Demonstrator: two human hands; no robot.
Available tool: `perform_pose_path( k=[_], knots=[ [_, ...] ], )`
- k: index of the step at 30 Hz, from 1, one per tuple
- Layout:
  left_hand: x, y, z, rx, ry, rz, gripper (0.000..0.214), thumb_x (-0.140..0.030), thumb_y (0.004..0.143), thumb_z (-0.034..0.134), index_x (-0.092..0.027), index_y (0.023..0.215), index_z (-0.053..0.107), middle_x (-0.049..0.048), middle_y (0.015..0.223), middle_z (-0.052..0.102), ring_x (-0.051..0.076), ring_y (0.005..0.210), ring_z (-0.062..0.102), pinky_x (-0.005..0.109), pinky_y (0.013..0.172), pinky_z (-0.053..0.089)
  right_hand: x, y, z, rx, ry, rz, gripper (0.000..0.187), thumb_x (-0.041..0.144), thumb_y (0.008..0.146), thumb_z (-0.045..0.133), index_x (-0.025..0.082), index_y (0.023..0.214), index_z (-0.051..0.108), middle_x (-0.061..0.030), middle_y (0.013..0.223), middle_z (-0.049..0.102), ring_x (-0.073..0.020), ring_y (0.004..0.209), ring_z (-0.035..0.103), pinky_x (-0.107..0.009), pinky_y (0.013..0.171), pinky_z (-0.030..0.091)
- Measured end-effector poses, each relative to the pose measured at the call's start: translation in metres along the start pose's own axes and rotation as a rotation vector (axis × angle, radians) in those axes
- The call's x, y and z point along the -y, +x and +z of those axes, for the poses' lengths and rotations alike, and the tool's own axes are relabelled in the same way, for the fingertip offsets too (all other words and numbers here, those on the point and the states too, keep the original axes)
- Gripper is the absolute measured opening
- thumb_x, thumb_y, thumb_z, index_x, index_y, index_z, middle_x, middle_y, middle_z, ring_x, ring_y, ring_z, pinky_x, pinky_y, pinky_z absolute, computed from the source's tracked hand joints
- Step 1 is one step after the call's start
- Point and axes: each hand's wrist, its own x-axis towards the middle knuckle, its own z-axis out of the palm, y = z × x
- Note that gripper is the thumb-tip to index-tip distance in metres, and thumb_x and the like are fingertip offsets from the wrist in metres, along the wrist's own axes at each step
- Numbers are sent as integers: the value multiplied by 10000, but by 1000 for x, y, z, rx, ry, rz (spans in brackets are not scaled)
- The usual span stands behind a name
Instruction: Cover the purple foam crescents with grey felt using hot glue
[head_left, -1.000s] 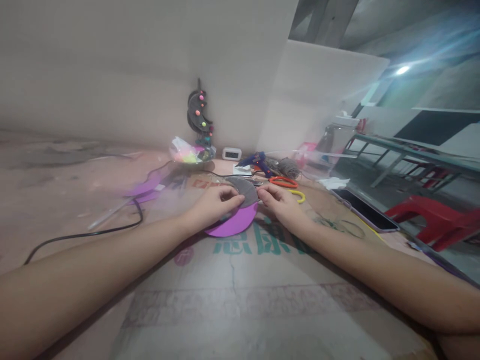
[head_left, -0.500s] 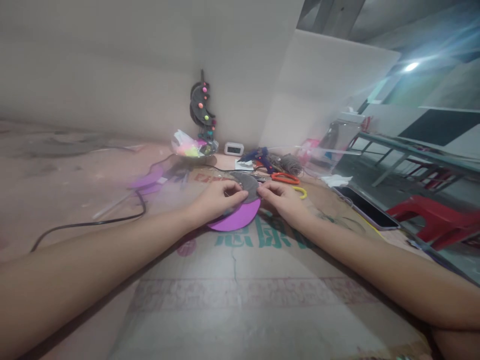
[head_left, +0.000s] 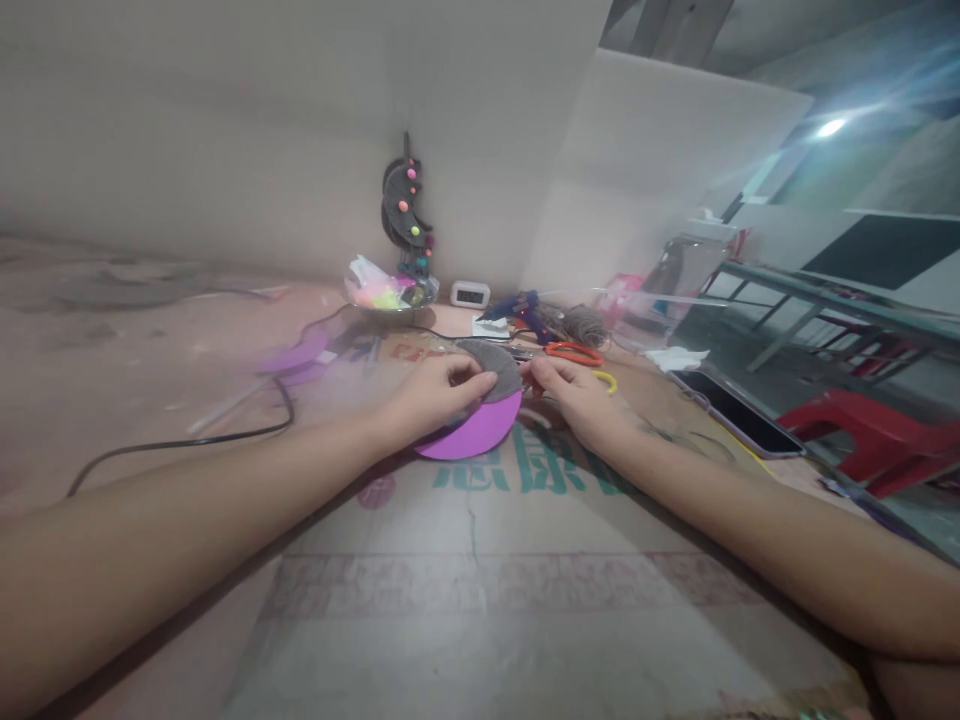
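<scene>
A flat rounded piece lies under my hands, its near part a bare purple sheet (head_left: 480, 428) and its far part covered by a grey, cord-like layer (head_left: 501, 368). My left hand (head_left: 442, 392) grips it from the left, thumb pressed on the grey layer. Just off its right edge, my right hand (head_left: 566, 388) is closed in a pinch; whatever sits between the fingertips is too small to make out. Behind lie orange-handled scissors (head_left: 574, 353), a yellow loop-shaped handle (head_left: 606, 382) and a ball of grey cord (head_left: 585, 325).
Printed cardboard (head_left: 375, 590) covers the work surface. A blue glue gun (head_left: 529, 310), a small digital clock (head_left: 470, 294) and a glass bowl (head_left: 394, 310) stand behind. A decorated grey crescent (head_left: 401, 205) is against the wall. A phone (head_left: 739, 412) lies right; a black cable (head_left: 187, 440) runs left.
My right fingertips have moved slightly right, away from the piece's edge. My left hand keeps its grip on the piece. The whole view has shifted a little.
</scene>
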Motion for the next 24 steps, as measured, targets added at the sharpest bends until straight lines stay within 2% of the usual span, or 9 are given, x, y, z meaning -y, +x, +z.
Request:
perform_pose_path(
  k=[4, 8, 12, 15, 18, 20, 24],
  knots=[
    [2, 0, 0, 27, 20, 22, 343, -443, 826, 517, -164, 627, 546, -22, 610, 538, 107, 586, 469, 238, 553, 321, 1, -1, 1, 62, 14, 0, 347, 510, 825, 533, 178, 785, 623, -13, 757, 596, -164, 753, 551, -268, 703, 431],
    [1, 1, -1, -2, 20, 33, 339, -438, 830, 513, -164, 634, 545, -20, 616, 536, 111, 589, 468, 242, 559, 329, 3, -3, 1, 92, -12, -21, 353, 495, 848, 510, 164, 801, 621, -11, 761, 582, -154, 744, 542, -265, 694, 424],
    [1, 2, -1, -49, -4, 30, 323, -410, 844, 496, -165, 635, 522, -26, 595, 513, 111, 582, 468, 242, 564, 337, 4, -4, 1, 83, 28, -23, 307, 461, 860, 508, 180, 930, 612, 2, 724, 556, -119, 611, 504, -254, 570, 412],
    [1, 3, 0, -59, -5, 23, 316, -405, 846, 491, -166, 641, 517, -30, 587, 503, 108, 567, 458, 242, 558, 335, 5, -5, 2, 86, 158, 49, 323, 422, 828, 569, 210, 1071, 544, -19, 871, 602, -87, 507, 489, -239, 446, 381],
    [0, 2, 0, -59, 6, 23, 323, -409, 844, 496, -165, 633, 511, -32, 585, 496, 104, 560, 445, 242, 555, 327, 5, -6, 3, 96, 266, 98, 348, 400, 797, 613, 231, 1085, 514, -47, 1056, 596, -66, 468, 496, -229, 374, 371],
    [0, 2, 0, -55, 11, 22, 326, -409, 843, 498, -164, 629, 508, -33, 589, 497, 103, 558, 440, 243, 554, 323, 4, -6, 3, 103, 323, 126, 352, 394, 787, 629, 239, 1080, 512, -33, 1001, 603, -74, 473, 515, -232, 376, 403],
    [0, 2, -1, -48, 22, 29, 328, -402, 845, 498, -162, 621, 505, -32, 592, 493, 105, 569, 441, 245, 561, 320, 0, -4, 4, 120, 374, 146, 297, 385, 770, 653, 218, 994, 552, 16, 746, 590, -112, 508, 559, -256, 443, 467]
  ],
)
